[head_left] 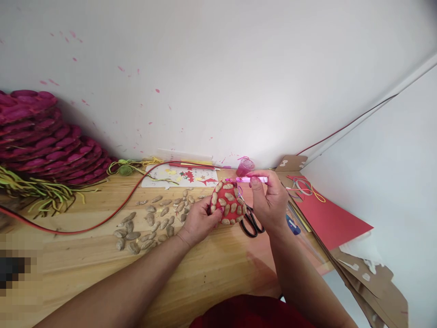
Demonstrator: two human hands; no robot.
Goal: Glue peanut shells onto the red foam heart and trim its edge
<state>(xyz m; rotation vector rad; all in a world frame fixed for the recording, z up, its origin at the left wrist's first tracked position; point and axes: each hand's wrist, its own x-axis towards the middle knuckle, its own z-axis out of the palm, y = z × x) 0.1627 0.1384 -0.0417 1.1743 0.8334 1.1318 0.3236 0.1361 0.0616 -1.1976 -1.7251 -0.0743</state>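
Pink cup (pixel 245 167), pen (pixel 247 179) in right hand (pixel 271 202), red piece (pixel 228 202) in left hand (pixel 198 223)

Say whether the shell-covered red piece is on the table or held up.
Held up: left hand grips the red piece at its lower edge; right hand holds a pink pen above.

My left hand (pixel 200 222) sits low over the middle of the table, thumb and fingers pinched closed. My right hand (pixel 270 200) is raised just beside it, fingers curled, thumb and forefinger nipped together on top. My left forearm (pixel 136 279) and right forearm (pixel 302 278) come in bare over the near edge.
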